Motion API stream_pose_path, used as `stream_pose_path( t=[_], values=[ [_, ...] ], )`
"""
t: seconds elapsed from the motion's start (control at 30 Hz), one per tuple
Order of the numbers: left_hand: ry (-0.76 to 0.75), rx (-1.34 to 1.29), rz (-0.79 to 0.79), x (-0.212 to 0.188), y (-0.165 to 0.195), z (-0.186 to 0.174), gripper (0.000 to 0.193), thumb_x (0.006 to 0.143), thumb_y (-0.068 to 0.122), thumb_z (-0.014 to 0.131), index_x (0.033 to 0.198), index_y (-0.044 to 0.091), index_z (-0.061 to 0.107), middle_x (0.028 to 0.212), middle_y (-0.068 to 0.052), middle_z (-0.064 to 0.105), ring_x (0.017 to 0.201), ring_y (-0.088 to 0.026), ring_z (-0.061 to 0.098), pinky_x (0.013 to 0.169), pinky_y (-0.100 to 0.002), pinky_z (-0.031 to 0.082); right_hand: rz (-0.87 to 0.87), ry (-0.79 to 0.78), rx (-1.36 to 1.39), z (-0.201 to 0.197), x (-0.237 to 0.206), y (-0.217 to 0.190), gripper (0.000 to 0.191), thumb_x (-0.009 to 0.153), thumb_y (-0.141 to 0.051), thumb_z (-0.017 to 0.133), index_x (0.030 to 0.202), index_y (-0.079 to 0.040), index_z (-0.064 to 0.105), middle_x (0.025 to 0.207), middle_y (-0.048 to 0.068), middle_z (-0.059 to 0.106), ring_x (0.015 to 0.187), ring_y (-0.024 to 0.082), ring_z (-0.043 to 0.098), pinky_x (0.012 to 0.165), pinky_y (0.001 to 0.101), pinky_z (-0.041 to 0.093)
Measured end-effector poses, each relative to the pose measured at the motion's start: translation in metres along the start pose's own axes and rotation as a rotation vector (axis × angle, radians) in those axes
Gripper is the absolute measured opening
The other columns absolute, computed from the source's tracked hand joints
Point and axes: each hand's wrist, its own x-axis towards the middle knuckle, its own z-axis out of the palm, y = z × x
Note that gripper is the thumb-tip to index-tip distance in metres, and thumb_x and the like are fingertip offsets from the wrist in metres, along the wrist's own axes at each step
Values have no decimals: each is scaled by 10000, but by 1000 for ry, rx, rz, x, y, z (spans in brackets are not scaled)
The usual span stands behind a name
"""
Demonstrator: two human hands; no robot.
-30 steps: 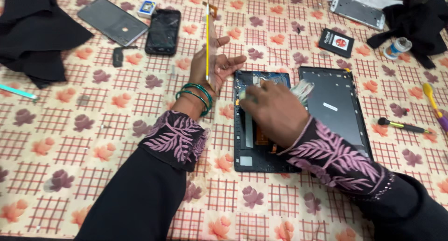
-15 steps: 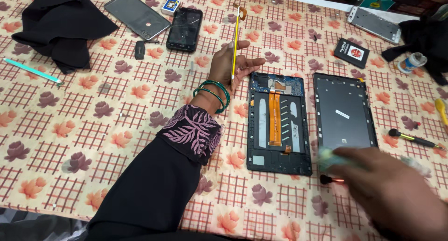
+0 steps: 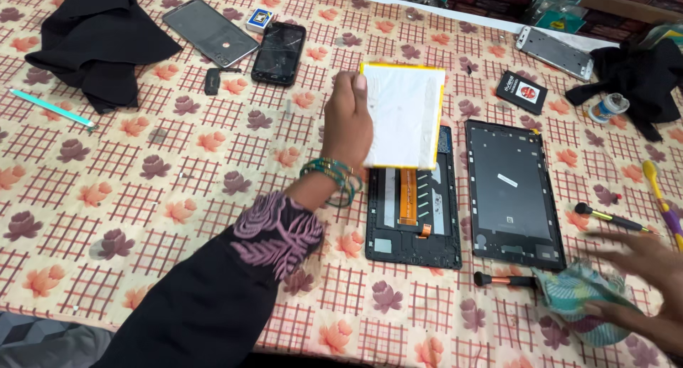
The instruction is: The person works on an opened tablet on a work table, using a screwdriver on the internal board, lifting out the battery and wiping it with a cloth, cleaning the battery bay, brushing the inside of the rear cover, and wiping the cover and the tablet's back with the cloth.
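A table covered in a cream cloth (image 3: 142,197) printed with red grids and flowers filled the view. Nearest, at the lower right edge, the right hand (image 3: 640,282) lay spread, its fingers apart, resting on a crumpled teal patterned cloth (image 3: 576,297), with a small black-handled brush (image 3: 501,279) just left of it. Further in, the left hand (image 3: 348,119) was closed on the left edge of a flat white battery pack (image 3: 402,115) with yellow trim, lifted above the table; the pack's broad face was turned toward the camera, its long axis running near to far and tilted slightly. Its lower edge overlapped the top of an opened tablet body (image 3: 413,218), whose orange ribbon ran lengthwise. Just right of that lay a dark tablet back panel (image 3: 512,190), parallel, with a narrow gap between the 2. A screwdriver (image 3: 612,215) lay right of the panel. Bare cloth stretched wide to the left of the arm. Farther back sat 2 phones (image 3: 277,51) and black fabric (image 3: 92,40).
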Motion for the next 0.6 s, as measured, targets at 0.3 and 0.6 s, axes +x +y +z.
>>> stream_pose_path(
  t=[0.3, 0.6],
  values=[
    [-78, -125, 52, -52, 29, -13, 337, 1149, 318, 389, 1032, 21, 494, 787, -102, 574, 697, -223, 576, 687, -381, 502, -320, 348, 306, -87, 85, -184, 858, 841, -258, 719, 1552, 20, 327, 1398, 242, 607, 1266, 326, 632, 1011, 383, 552],
    [-235, -9, 55, -48, 36, -16, 293, 1117, 282, 468, 1044, 14, 561, 782, -130, 656, 704, -237, 671, 647, -387, 517, 45, 59, 1183, -35, 156, -179, 668, 871, -3, 671, 1488, 3, 415, 1096, 204, 744, 920, 229, 743, 734, 362, 642]
  ],
)
